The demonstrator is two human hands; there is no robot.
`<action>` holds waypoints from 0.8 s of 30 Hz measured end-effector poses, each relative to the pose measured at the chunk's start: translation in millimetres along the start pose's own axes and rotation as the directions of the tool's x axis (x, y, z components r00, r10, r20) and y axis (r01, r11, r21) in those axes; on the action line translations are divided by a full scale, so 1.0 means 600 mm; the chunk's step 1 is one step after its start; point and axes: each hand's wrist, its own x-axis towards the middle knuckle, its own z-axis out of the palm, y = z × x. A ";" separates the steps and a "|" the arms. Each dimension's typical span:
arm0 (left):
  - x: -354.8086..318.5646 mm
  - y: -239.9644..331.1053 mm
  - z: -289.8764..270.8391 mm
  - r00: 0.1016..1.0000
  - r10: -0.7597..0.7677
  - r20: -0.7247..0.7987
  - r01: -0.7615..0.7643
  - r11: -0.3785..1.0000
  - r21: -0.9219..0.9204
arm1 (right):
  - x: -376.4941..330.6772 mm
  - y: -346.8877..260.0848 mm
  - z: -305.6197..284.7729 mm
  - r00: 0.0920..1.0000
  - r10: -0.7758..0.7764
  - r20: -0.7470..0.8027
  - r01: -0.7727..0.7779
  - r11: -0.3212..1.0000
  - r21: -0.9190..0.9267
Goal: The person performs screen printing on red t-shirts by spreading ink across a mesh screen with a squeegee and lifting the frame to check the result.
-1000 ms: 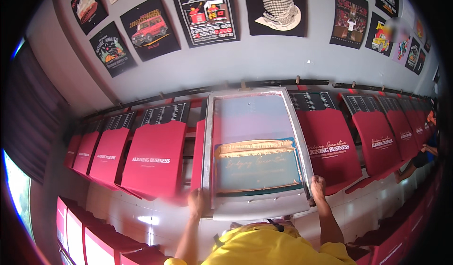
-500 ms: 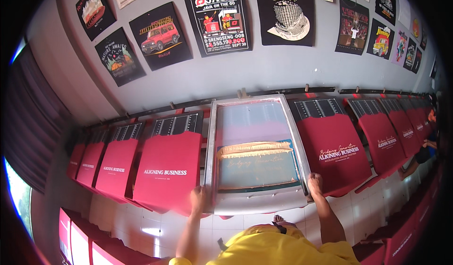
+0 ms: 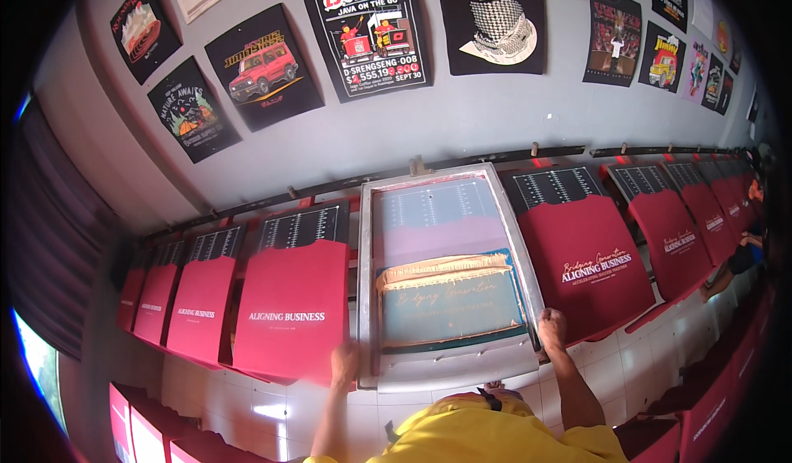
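A screen-printing frame [image 3: 518, 257] with a metal rim lies over a station in the row, directly ahead of me. Thick peach-orange ink [image 3: 445, 271] is banked across its mesh, and script lettering shows faintly in the teal stencil area [image 3: 412, 323]. My left hand [image 3: 345, 364] is closed at the frame's near left corner, slightly blurred. At the near right corner my right hand [image 3: 552, 329] is closed round the rim. The fingers' undersides are hidden in both hands. Through the mesh a dark board and reddish cloth are dimly visible.
Red shirts [image 3: 289, 298] with white print lie on boards to the left. Shirts on the right [image 3: 586, 248] carry added gold script. A rail [image 3: 313, 184] runs behind the boards. Another person's arm [image 3: 719, 280] shows far right. More red shirts [image 3: 697, 413] lie behind me.
The view has tilted slightly, so the left side sits lower in the picture. Both hands remain at the frame's near corners; the frame keeps about the same place between the neighbouring shirts.
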 end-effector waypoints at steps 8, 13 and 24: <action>-0.009 0.014 0.000 0.995 0.082 -0.062 -0.072 0.987 0.146 | 0.000 -0.020 -0.001 0.996 0.087 0.007 -0.086 0.996 -0.016; -0.069 0.065 -0.024 0.936 0.272 -0.223 -0.291 0.955 -0.056 | -0.031 -0.080 -0.041 0.945 -0.305 -0.116 0.288 0.947 -0.144; -0.240 0.137 0.100 0.478 0.215 0.852 0.149 0.936 -0.320 | -0.147 -0.259 -0.099 0.407 -0.611 0.679 0.851 0.523 -0.041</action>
